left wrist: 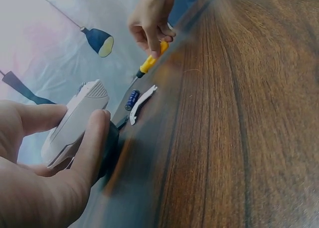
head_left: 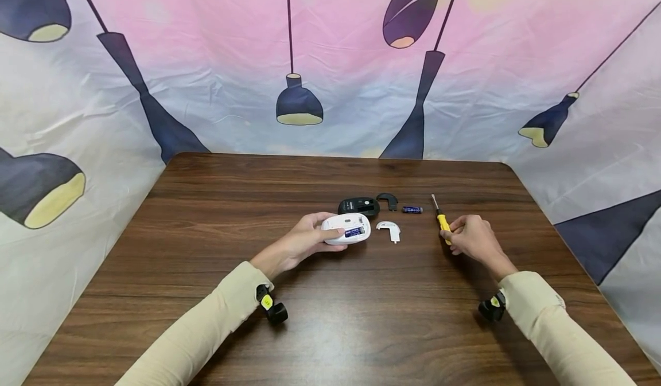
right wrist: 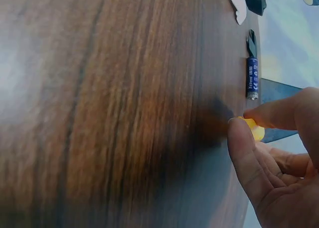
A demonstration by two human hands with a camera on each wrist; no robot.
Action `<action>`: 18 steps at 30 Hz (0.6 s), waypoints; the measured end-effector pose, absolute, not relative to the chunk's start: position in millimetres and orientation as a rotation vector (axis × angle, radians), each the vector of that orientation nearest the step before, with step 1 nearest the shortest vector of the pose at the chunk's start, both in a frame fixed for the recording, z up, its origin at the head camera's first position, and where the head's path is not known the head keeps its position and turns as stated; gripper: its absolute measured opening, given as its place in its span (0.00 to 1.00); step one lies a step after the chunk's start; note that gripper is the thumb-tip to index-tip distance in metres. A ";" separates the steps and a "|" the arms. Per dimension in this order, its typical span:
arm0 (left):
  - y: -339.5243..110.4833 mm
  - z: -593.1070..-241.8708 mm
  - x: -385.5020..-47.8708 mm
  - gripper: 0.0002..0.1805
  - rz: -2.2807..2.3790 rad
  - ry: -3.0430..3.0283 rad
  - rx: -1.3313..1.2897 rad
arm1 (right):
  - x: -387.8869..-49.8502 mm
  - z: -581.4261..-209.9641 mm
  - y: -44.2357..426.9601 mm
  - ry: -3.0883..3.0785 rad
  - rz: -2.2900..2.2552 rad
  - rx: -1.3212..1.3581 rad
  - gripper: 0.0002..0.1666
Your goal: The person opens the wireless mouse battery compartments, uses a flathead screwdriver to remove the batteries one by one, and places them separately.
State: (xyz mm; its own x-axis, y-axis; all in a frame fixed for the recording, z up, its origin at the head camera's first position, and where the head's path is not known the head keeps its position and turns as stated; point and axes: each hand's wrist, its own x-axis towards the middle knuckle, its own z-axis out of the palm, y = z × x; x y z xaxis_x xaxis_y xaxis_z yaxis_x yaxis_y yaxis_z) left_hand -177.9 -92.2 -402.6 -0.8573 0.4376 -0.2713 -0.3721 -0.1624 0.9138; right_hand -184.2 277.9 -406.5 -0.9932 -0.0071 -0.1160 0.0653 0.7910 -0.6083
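My left hand holds a white computer mouse with its underside turned up, the thumb lying across the near side. A blue battery shows in the mouse's uncovered compartment. On the right, my right hand pinches the yellow handle of a screwdriver between thumb and fingers. Its metal shaft points toward the far edge; I cannot tell whether it touches the table. In the right wrist view, only the handle's yellow end shows between the fingertips.
Just beyond the white mouse lies a black mouse, underside up. A black curved cover, a white curved cover and a loose blue battery lie between the hands on the wooden table. A printed cloth hangs behind.
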 end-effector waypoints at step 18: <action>-91.5 -402.2 -179.6 0.28 2.059 1.599 0.078 | -190.3 -408.2 277.1 2.826 -0.974 0.098 0.21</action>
State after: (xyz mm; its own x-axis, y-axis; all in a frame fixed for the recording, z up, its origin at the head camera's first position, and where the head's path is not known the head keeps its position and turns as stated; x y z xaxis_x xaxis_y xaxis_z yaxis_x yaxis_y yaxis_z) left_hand -179.6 -91.5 -402.2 -0.8594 0.4355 -0.2679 -0.3674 -0.1617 0.9159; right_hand -190.3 277.1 -408.2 -0.9864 0.0127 -0.1638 0.1109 0.7870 -0.6069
